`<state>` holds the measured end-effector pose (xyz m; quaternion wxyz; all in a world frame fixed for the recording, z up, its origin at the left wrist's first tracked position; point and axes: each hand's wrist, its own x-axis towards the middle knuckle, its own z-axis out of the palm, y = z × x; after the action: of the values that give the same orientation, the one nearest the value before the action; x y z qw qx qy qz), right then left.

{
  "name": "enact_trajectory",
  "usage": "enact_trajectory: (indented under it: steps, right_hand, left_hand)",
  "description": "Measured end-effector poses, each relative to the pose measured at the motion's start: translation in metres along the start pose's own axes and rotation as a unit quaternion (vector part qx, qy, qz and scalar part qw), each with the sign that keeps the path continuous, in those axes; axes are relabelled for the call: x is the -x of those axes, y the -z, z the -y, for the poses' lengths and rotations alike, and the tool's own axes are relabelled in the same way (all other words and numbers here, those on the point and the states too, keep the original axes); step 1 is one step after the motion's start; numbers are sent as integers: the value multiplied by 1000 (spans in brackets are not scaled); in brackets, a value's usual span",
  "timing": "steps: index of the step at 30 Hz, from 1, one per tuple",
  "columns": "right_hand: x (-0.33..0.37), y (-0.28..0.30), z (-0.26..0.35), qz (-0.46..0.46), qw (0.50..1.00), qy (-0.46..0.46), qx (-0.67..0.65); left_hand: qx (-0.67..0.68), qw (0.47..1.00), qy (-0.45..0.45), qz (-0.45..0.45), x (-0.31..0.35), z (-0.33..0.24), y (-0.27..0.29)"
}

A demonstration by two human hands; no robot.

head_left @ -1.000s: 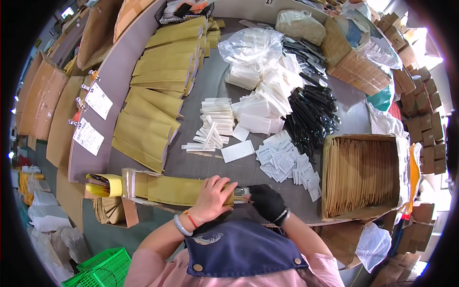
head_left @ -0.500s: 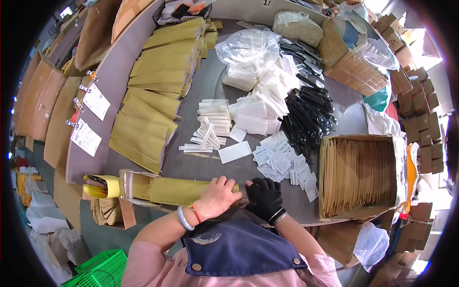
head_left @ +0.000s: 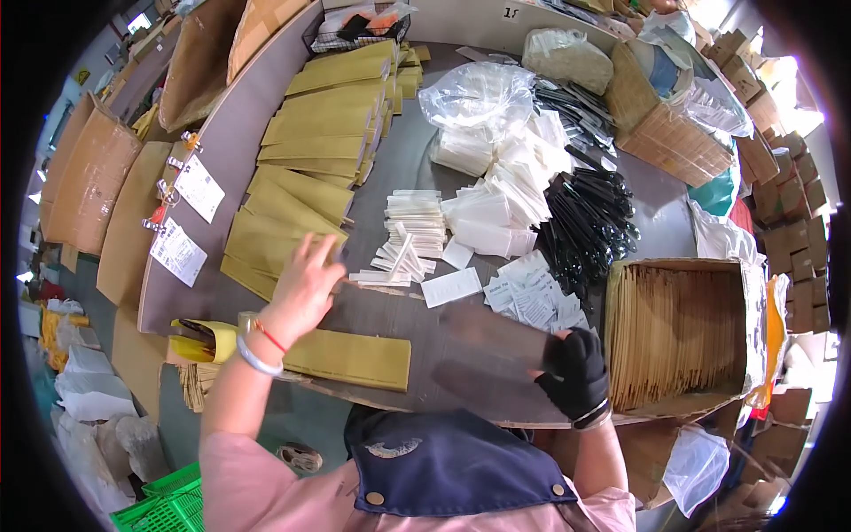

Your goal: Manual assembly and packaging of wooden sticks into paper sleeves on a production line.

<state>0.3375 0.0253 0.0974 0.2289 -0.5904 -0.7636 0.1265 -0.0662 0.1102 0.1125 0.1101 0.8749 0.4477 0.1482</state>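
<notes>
My bare left hand (head_left: 306,282), blurred, hovers over the near end of the yellow paper sleeves (head_left: 253,251) fanned out at the left; its fingers are spread and I see nothing in them. My right hand (head_left: 574,374), in a black glove with bare fingertips, is over the front of the table beside the box of brown sleeves. From its fingertips a smeared brownish flat shape (head_left: 496,337) reaches left, too blurred to name. A flat yellow sleeve (head_left: 355,357) lies along the table's front edge below my left hand.
A carton (head_left: 620,403) packed with thin brown sleeves stands at the right front. Mid-table are white packets (head_left: 417,222), a white card (head_left: 451,287), printed slips (head_left: 534,297), a clear bag (head_left: 483,93) and black slim items (head_left: 585,222). A yellow holder (head_left: 199,341) is at the left front.
My left hand has moved left and away from the front edge to the yellow sleeves. My right hand has moved right, toward the carton. The view has shifted slightly.
</notes>
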Motion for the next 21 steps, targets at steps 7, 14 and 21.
enact_trajectory:
  steps: [7, 14, 21]
  right_hand:
    - [9, -18, 19, 90, 995, 19, 46]
    - [8, -29, 16, 155, 986, 52, 40]
    - [-5, -116, 60, 87, 980, 155, -85]
  left_hand:
    - [48, 945, 309, -93, 66, -86, -126]
    - [129, 939, 304, -97, 75, -75, -128]
    - [120, 957, 254, -80, 62, -64, -119]
